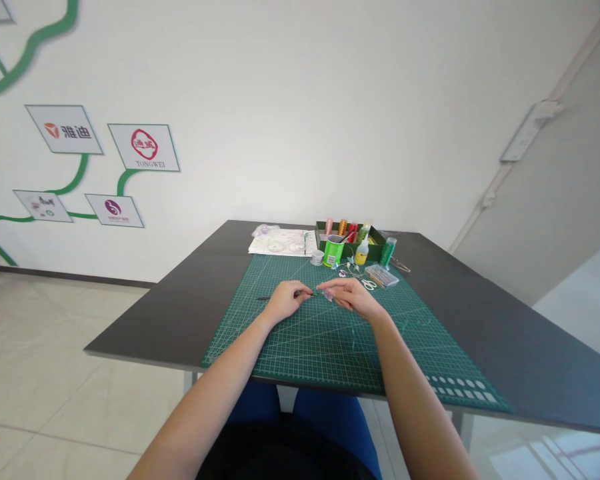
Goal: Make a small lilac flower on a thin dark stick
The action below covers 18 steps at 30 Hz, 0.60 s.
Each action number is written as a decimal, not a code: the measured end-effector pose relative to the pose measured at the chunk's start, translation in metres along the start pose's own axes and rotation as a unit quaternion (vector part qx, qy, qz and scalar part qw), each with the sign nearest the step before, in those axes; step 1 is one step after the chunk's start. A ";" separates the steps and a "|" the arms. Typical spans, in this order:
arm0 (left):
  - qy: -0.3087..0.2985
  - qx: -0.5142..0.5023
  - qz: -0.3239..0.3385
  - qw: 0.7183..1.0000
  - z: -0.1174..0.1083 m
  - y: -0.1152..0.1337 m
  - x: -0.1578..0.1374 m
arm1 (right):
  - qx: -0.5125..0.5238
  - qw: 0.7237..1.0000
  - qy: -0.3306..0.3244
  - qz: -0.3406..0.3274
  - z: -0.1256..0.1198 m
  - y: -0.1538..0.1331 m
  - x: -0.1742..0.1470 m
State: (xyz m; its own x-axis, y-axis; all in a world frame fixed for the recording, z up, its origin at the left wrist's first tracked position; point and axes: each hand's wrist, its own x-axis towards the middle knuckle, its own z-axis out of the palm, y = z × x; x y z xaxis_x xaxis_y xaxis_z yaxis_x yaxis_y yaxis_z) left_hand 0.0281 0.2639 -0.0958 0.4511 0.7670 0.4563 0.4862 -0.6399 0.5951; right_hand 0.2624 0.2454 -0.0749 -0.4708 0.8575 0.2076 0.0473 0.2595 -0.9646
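Note:
Both my hands are over the green cutting mat (310,347), close together. My left hand (287,300) is closed, thumb and fingers pinching a thin dark stick (263,299). One end of the stick sticks out to the left, and the hand covers its middle. Just across from it, my right hand (353,295) pinches a small pale purple, petal-like piece (328,294), partly covered by the fingers. White-handled scissors (369,284) lie just beyond the right hand, near several small flower pieces on thin stems (347,272).
A green box (375,252) with thread spools stands at the back, behind a green can (333,251) and a glue bottle (362,251). Papers (280,242) lie back left. A clear case (381,275) and a green spool (389,251) are at right on the dark table (180,300).

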 end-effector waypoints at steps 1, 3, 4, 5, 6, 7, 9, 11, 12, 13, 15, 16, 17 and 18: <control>-0.010 -0.006 0.000 1.000 0.000 0.001 0.000 | 0.002 1.000 0.006 -0.004 -0.002 -0.001 -0.001; -0.030 -0.021 0.001 0.999 -0.001 0.003 0.000 | 0.008 1.000 0.018 -0.013 -0.005 -0.002 -0.002; -0.039 -0.029 0.003 0.999 -0.002 0.005 -0.001 | 0.014 0.999 0.024 -0.017 -0.006 -0.002 -0.002; -0.048 -0.038 0.004 0.998 -0.003 0.006 -0.001 | 0.021 0.999 0.031 -0.021 -0.007 -0.002 -0.002; -0.057 -0.048 0.006 0.997 -0.003 0.008 -0.001 | 0.028 0.999 0.037 -0.024 -0.008 -0.002 -0.002; -0.066 -0.058 0.007 0.996 -0.004 0.010 -0.001 | 0.035 0.998 0.043 -0.027 -0.008 -0.002 -0.002; -0.080 -0.074 0.009 0.994 -0.005 0.012 -0.002 | 0.043 0.997 0.050 -0.031 -0.009 -0.001 -0.002; -0.093 -0.081 0.011 0.992 -0.006 0.014 -0.002 | 0.044 0.997 0.050 -0.034 -0.009 0.001 -0.001; -0.098 -0.083 0.011 0.992 -0.006 0.015 -0.002 | 0.043 0.997 0.050 -0.034 -0.009 0.001 -0.001; -0.102 -0.085 0.011 0.991 -0.007 0.015 -0.002 | 0.042 0.997 0.050 -0.033 -0.008 0.002 0.000; -0.112 -0.090 0.010 0.990 -0.008 0.016 -0.002 | 0.040 0.997 0.052 -0.028 -0.007 0.002 0.000; -0.117 -0.094 0.009 0.989 -0.008 0.017 -0.002 | 0.040 0.997 0.053 -0.024 -0.007 0.002 0.000; -0.120 -0.098 0.007 0.988 -0.008 0.017 -0.002 | 0.039 0.998 0.054 -0.020 -0.006 0.002 0.001; -0.123 -0.101 0.006 0.987 -0.009 0.018 -0.002 | 0.038 0.998 0.054 -0.014 -0.005 0.001 0.001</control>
State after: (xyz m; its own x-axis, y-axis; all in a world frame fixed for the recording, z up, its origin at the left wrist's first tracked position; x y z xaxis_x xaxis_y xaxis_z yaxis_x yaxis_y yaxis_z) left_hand 0.0293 0.2517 -0.0805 0.6368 0.7085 0.3043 0.3309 -0.6076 0.7220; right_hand 0.2667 0.2489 -0.0749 -0.3729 0.8942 0.2479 -0.0337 0.2539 -0.9666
